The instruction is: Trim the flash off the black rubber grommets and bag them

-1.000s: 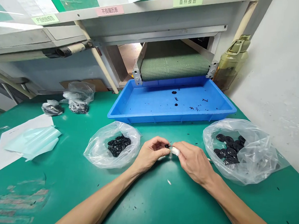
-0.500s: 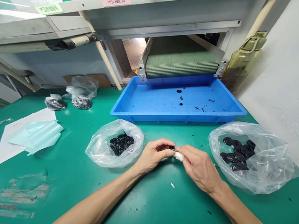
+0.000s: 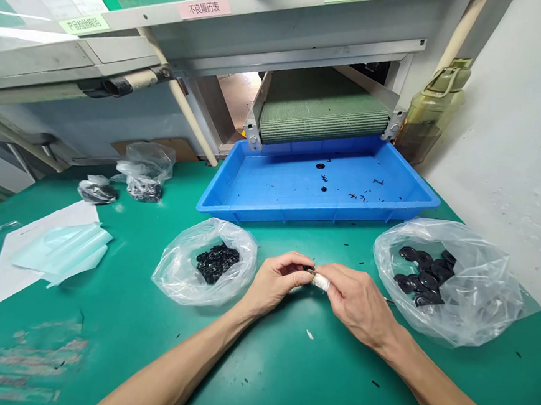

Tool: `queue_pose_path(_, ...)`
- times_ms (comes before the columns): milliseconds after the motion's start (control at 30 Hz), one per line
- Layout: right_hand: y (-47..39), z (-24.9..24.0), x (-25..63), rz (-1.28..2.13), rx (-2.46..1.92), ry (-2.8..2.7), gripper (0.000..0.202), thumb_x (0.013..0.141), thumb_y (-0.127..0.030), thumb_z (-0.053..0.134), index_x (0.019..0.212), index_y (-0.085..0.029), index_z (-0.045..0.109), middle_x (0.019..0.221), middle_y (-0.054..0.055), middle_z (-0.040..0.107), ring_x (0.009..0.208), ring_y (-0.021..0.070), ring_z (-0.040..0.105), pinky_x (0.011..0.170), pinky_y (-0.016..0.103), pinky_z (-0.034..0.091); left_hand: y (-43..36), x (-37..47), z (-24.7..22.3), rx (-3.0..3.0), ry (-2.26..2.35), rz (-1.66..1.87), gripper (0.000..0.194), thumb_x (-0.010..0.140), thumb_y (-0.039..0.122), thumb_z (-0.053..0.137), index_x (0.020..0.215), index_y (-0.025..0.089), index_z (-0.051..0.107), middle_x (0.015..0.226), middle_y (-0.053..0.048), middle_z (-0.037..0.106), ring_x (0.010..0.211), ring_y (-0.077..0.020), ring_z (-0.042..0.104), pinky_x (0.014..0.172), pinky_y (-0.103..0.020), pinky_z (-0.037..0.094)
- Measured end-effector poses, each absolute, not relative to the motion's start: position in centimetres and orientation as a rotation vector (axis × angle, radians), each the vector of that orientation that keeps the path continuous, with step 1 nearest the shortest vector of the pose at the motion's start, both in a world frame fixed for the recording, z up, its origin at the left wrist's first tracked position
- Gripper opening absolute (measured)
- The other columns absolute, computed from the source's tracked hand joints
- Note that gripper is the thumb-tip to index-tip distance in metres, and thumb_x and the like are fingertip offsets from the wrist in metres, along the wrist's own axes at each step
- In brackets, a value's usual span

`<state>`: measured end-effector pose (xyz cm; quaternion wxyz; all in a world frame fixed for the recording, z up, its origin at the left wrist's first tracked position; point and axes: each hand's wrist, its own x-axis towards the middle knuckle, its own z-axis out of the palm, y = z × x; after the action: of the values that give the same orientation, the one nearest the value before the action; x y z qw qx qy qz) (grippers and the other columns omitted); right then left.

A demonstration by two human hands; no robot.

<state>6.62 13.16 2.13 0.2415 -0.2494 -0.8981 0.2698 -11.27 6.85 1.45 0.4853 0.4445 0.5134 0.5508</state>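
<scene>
The left forearm (image 3: 192,358) and right forearm (image 3: 438,384) slant inward from the lower edge toward the centre of the frame, above the green bench (image 3: 285,378). The left hand (image 3: 274,284), fingers curled, pinches a small black part (image 3: 307,268) there. The right hand (image 3: 359,303), back uppermost, bunches its fingers around a thin tool (image 3: 312,272); white wrapping (image 3: 321,282) shows at the fingertips.

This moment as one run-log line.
left hand: pinches small black part; right hand: holds slender, mostly hidden tool; left clear plastic bag: black pieces; right clear plastic bag: black discs; ahead: blue plastic tray
</scene>
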Motion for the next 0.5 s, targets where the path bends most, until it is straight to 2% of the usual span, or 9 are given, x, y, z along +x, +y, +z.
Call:
queue_pose_path(233, 13.26, 2.07, 6.71, 0.777, -0.682, -2.495, 0.026, 0.091, -0.013, 0.038, 0.093, -0.022, 0.063, 0.078, 0.003, 0.063, 0.068, 0.0169, 0.056, 0.064, 0.026, 0.04, 6.79, -11.29, 1.54, 1.085, 1.279, 1.325, 0.02, 0.071, 0.029, 0.077, 0.086, 0.017, 0.072, 0.083, -0.003, 0.062, 0.075, -0.014, 0.054, 0.067, -0.024, 0.043)
queue_pose_path(500, 12.96, 1.88, 6.74, 0.744, -0.705, -2.484, 0.025, 0.091, -0.012, 0.037, 0.09, -0.021, 0.061, 0.08, 0.003, 0.062, 0.071, 0.0172, 0.056, 0.065, 0.026, 0.037, 6.69, -11.26, 1.53, 1.239, 1.267, 1.276, 0.017, 0.081, 0.031, 0.069, 0.091, 0.017, 0.067, 0.085, -0.002, 0.06, 0.079, -0.0141, 0.053, 0.073, -0.024, 0.042)
